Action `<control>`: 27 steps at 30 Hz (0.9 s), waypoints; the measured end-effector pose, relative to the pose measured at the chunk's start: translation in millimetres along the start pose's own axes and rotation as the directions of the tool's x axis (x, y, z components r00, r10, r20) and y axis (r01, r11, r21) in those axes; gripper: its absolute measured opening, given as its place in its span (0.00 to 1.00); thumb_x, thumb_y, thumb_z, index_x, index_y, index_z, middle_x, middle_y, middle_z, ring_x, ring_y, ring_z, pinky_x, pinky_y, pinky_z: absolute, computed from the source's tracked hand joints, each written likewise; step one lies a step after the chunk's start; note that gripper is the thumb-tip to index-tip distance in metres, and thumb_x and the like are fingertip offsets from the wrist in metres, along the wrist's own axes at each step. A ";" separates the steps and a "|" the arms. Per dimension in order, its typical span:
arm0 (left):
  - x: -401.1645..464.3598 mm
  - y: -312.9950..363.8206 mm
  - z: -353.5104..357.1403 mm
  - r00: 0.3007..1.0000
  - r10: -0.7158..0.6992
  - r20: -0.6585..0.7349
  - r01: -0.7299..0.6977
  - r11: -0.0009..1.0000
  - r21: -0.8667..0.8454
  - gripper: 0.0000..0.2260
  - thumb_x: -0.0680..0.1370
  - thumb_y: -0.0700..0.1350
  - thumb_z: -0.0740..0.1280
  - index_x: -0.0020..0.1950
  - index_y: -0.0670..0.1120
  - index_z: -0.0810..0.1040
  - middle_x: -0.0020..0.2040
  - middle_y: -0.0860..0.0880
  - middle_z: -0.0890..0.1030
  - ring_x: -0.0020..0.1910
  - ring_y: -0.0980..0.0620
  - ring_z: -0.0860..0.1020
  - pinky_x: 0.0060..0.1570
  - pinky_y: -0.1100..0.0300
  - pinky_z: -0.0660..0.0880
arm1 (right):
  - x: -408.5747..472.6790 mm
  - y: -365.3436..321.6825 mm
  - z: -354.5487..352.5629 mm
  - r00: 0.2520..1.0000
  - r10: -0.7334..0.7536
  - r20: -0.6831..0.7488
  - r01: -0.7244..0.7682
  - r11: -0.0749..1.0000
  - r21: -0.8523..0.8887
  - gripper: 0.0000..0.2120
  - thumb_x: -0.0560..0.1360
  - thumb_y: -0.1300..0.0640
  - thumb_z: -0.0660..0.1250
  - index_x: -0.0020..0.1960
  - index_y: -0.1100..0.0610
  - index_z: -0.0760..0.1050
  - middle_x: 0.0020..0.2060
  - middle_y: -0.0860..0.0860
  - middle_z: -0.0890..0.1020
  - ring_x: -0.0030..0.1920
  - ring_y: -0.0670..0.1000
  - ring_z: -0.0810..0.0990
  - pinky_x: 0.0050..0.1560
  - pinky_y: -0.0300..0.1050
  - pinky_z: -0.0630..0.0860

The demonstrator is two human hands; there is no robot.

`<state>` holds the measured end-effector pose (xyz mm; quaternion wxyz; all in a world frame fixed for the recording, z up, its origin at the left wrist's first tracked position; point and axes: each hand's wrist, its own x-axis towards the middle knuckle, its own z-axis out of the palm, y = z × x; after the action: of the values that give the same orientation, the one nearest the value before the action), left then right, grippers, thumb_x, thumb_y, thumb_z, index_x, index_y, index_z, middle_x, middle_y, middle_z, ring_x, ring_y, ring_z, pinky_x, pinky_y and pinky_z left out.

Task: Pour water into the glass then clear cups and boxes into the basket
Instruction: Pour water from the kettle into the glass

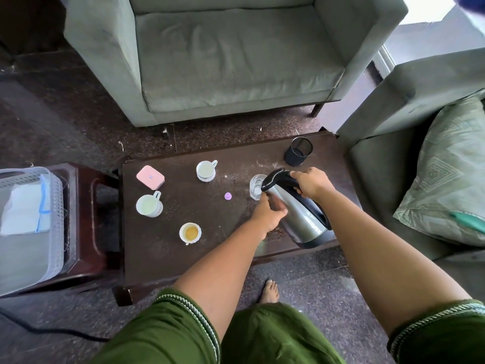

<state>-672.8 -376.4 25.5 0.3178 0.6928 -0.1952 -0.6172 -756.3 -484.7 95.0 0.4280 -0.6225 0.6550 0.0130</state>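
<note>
A steel kettle [301, 222] with a black lid and handle is tilted, its spout over a clear glass [256, 183] on the dark table [210, 248]. My right hand [311, 183] grips the kettle's handle. My left hand [267, 214] presses against the kettle's steel side, thumb and fingers around it. Three white cups stand to the left: one [206, 170] at the back, one [149, 205] at the left, one [190, 233] with brown liquid nearest me. A pink box [150, 177] lies at the back left. A pale plastic basket [29, 222] sits on a stool at the far left.
A black mesh pen holder [298, 151] stands at the table's back right. A small purple cap [228, 196] lies mid-table. A grey sofa [231, 56] is behind the table, another sofa with a cushion [446, 185] to the right. My bare foot [270, 291] is under the table's front edge.
</note>
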 end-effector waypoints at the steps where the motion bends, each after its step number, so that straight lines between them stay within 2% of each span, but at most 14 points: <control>1: -0.1 -0.2 0.2 1.000 0.001 0.002 -0.001 1.000 -0.004 0.38 0.77 0.44 0.69 0.79 0.49 0.49 0.77 0.47 0.61 0.75 0.46 0.62 0.71 0.51 0.63 | 0.3 0.5 0.1 1.000 -0.002 0.003 0.002 1.000 -0.002 0.17 0.79 0.50 0.61 0.34 0.57 0.69 0.29 0.54 0.76 0.28 0.52 0.73 0.30 0.43 0.69; 7: -1.1 -2.1 1.0 1.000 0.004 0.005 -0.004 1.000 0.006 0.38 0.77 0.43 0.69 0.79 0.49 0.48 0.77 0.46 0.61 0.75 0.46 0.62 0.70 0.52 0.63 | 1.2 4.5 -0.1 1.000 0.009 0.020 -0.009 1.000 -0.015 0.16 0.79 0.50 0.60 0.41 0.61 0.74 0.29 0.52 0.74 0.29 0.52 0.74 0.31 0.43 0.69; 9: -2.3 -2.0 1.9 1.000 0.008 0.004 -0.008 1.000 0.021 0.38 0.77 0.44 0.69 0.79 0.49 0.47 0.77 0.46 0.60 0.75 0.46 0.62 0.70 0.52 0.63 | 0.1 3.5 0.1 0.999 0.011 0.034 -0.011 1.000 -0.004 0.16 0.80 0.51 0.59 0.47 0.62 0.78 0.30 0.51 0.73 0.31 0.53 0.75 0.38 0.45 0.73; 11: -2.4 -1.5 2.4 1.000 0.007 0.001 -0.008 1.000 0.030 0.38 0.77 0.44 0.69 0.79 0.48 0.48 0.77 0.46 0.60 0.75 0.46 0.62 0.71 0.52 0.63 | 3.7 6.1 1.6 0.999 0.038 0.028 -0.040 0.996 0.084 0.16 0.78 0.52 0.61 0.53 0.64 0.78 0.31 0.50 0.75 0.33 0.53 0.76 0.44 0.48 0.77; 13: -2.1 0.0 2.4 1.000 0.008 -0.004 -0.007 0.999 0.034 0.38 0.77 0.44 0.69 0.79 0.48 0.48 0.77 0.46 0.61 0.75 0.45 0.62 0.71 0.52 0.63 | 5.9 7.0 2.4 0.998 0.065 0.021 -0.068 0.987 0.149 0.17 0.77 0.53 0.63 0.56 0.65 0.77 0.31 0.50 0.76 0.33 0.51 0.76 0.45 0.47 0.78; 17: -1.5 0.2 2.9 1.000 0.006 -0.012 -0.006 0.999 0.044 0.38 0.77 0.43 0.68 0.79 0.48 0.48 0.77 0.46 0.61 0.75 0.46 0.62 0.70 0.53 0.63 | 9.9 7.4 3.5 0.998 0.064 0.023 -0.067 0.985 0.157 0.18 0.77 0.53 0.63 0.57 0.66 0.77 0.32 0.50 0.76 0.39 0.55 0.77 0.49 0.50 0.79; 22: -1.3 1.9 6.0 1.000 0.014 -0.025 -0.012 0.999 0.049 0.37 0.77 0.42 0.69 0.79 0.48 0.50 0.76 0.46 0.62 0.74 0.46 0.63 0.70 0.52 0.65 | 13.5 10.1 2.4 0.997 0.069 0.017 -0.071 0.984 0.165 0.18 0.76 0.53 0.63 0.58 0.66 0.76 0.32 0.50 0.76 0.40 0.55 0.77 0.53 0.52 0.80; 25: -2.5 5.1 8.3 1.000 0.003 -0.020 -0.002 0.999 0.036 0.38 0.77 0.42 0.69 0.79 0.48 0.49 0.76 0.46 0.62 0.74 0.46 0.63 0.70 0.52 0.65 | 14.4 10.0 -0.1 0.998 0.063 0.012 -0.064 0.987 0.149 0.18 0.76 0.52 0.63 0.57 0.66 0.77 0.32 0.50 0.76 0.40 0.55 0.77 0.52 0.52 0.80; 27: -1.4 7.8 8.6 1.000 -0.008 -0.015 0.009 0.999 0.040 0.38 0.77 0.43 0.69 0.79 0.49 0.49 0.76 0.46 0.62 0.74 0.46 0.64 0.70 0.51 0.65 | 15.8 8.6 -3.1 0.999 0.046 0.020 -0.048 0.993 0.109 0.17 0.77 0.51 0.62 0.54 0.65 0.78 0.31 0.50 0.75 0.36 0.54 0.77 0.44 0.49 0.79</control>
<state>-680.5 -382.8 31.5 0.3025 0.7045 -0.2022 -0.6093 -762.9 -497.2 83.5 0.4668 -0.5824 0.6655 -0.0072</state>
